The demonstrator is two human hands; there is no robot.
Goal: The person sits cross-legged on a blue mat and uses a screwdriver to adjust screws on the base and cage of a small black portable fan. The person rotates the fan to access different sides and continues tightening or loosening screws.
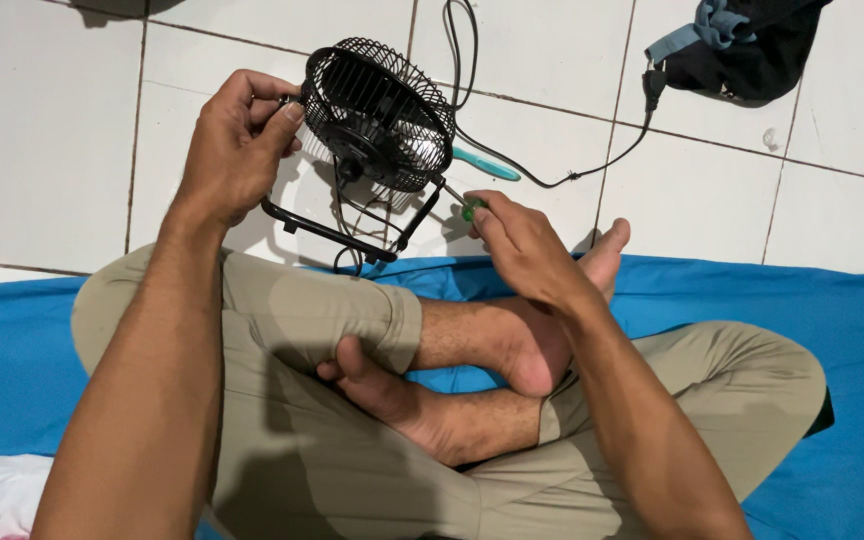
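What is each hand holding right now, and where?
Left hand grips the black fan at its cage rim; right hand holds a screwdriver by its green handle.

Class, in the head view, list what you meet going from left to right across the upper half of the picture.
left hand → black desk fan → right hand with a green-handled screwdriver → cable plug → dark bag

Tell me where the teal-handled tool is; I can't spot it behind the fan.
In the head view, the teal-handled tool lies on the white tiled floor, just right of the black fan, beside the black cord and above the right hand.
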